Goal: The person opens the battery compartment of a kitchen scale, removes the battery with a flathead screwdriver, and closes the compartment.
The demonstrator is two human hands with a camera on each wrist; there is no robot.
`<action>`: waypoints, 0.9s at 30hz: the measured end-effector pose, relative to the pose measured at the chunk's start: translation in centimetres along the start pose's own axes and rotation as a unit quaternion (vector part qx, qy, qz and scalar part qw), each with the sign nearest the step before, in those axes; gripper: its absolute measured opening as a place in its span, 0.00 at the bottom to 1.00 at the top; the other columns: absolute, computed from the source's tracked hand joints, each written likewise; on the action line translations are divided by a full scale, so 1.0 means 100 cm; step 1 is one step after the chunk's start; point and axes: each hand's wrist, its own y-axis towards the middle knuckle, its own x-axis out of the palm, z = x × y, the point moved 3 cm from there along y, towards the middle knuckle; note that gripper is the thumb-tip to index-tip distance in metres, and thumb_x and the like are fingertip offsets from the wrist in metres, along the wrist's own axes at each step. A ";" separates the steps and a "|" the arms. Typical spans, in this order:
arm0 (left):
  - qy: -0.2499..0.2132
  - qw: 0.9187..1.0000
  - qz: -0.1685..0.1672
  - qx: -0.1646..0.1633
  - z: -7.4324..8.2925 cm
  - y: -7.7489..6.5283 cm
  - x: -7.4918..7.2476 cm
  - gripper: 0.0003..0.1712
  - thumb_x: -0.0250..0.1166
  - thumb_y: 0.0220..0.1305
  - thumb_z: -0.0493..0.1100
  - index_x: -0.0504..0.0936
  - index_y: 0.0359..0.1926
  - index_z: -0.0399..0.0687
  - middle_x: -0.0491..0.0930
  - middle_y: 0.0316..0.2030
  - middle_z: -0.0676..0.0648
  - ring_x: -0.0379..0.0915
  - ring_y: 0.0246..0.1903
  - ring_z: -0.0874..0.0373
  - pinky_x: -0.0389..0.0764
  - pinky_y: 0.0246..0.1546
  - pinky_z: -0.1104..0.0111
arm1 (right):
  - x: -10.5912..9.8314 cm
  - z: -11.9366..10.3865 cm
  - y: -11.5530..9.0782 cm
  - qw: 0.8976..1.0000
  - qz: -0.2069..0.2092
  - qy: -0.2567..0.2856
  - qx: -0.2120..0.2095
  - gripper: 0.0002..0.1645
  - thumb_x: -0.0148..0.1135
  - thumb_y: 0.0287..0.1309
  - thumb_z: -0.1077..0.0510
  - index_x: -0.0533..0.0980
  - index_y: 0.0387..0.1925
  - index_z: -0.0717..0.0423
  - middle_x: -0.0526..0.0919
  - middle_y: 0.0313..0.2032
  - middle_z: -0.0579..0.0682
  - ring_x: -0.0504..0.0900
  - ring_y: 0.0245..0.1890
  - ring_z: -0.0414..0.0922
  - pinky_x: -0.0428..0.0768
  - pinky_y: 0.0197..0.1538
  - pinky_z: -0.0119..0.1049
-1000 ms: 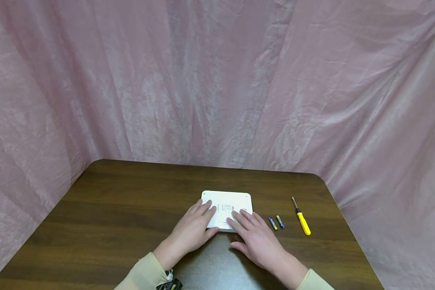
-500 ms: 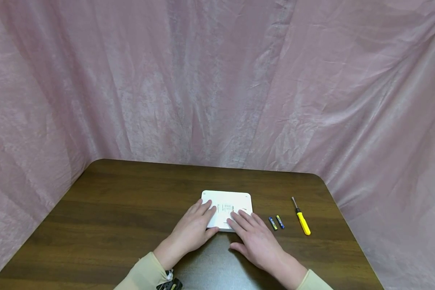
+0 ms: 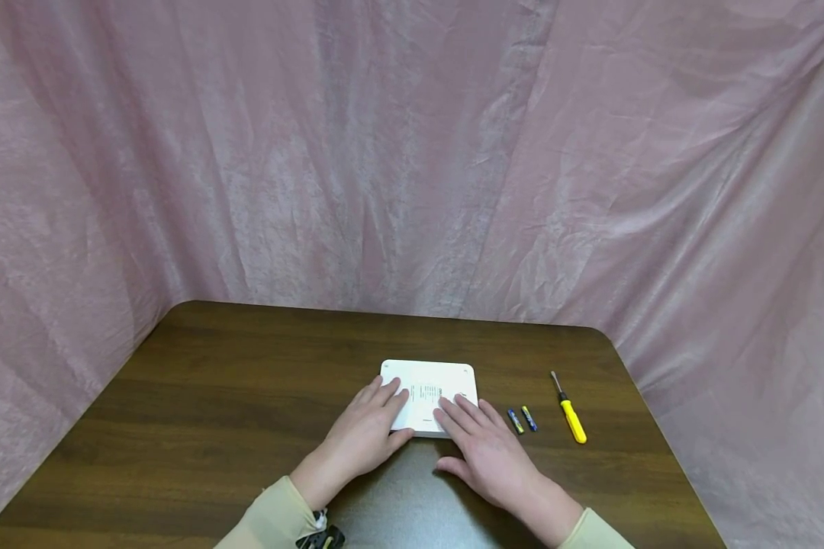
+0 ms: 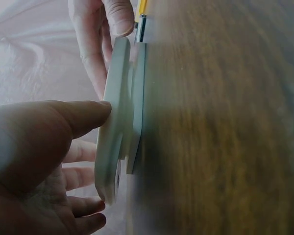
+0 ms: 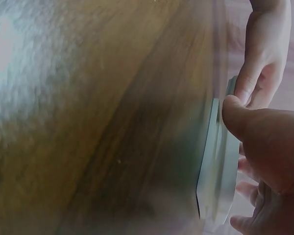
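Observation:
A white kitchen scale (image 3: 427,374) lies upside down on the table, with printed text on its upturned underside. From the side, the left wrist view shows its thick body (image 4: 115,117) above a thinner plate (image 4: 139,112). My left hand (image 3: 364,427) rests on the scale's left side, fingers spread and thumb by the near edge. The right hand (image 3: 487,450) lays extended fingers over the near right corner; its thumb sits off the near edge. To the right of that hand lie two small blue-and-yellow batteries, a left one (image 3: 516,422) and a right one (image 3: 529,418).
A screwdriver (image 3: 572,419) with a yellow handle lies right of the batteries, its tip pointing away. The brown wooden table (image 3: 261,396) ends at a pink curtain (image 3: 412,168) behind. A dark strap-like item (image 3: 321,536) shows at the left wrist.
The right fingers have shifted slightly on the scale. A panel outline on its underside, faintly visible one second ago, no longer shows. The left hand stays where it was.

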 end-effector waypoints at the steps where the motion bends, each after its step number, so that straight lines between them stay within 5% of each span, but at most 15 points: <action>1: -0.001 1.000 -0.001 0.000 0.000 0.000 0.000 0.37 0.73 0.76 0.56 0.79 0.74 0.37 0.72 0.76 0.33 0.64 0.78 0.29 0.67 0.78 0.40 | -0.001 0.002 0.000 1.000 -0.002 0.005 0.007 0.44 0.76 0.68 0.37 0.77 0.76 0.57 0.77 0.76 0.55 0.74 0.77 0.57 0.72 0.76 0.62; 14: -0.015 0.999 0.015 -0.044 -0.009 0.005 -0.014 0.42 0.72 0.77 0.59 0.73 0.80 0.39 0.64 0.80 0.29 0.62 0.79 0.29 0.68 0.77 0.39 | -0.011 0.031 0.009 0.990 0.001 0.053 0.129 0.45 0.73 0.73 0.40 0.73 0.77 0.66 0.76 0.75 0.64 0.72 0.77 0.65 0.68 0.77 0.67; 27: -0.045 0.995 -0.001 -0.085 -0.022 0.010 -0.015 0.45 0.69 0.79 0.58 0.67 0.83 0.37 0.66 0.78 0.27 0.60 0.79 0.28 0.64 0.79 0.39 | -0.008 0.051 0.020 0.978 -0.052 0.081 0.188 0.47 0.67 0.78 0.39 0.68 0.79 0.69 0.75 0.74 0.67 0.70 0.78 0.66 0.66 0.79 0.66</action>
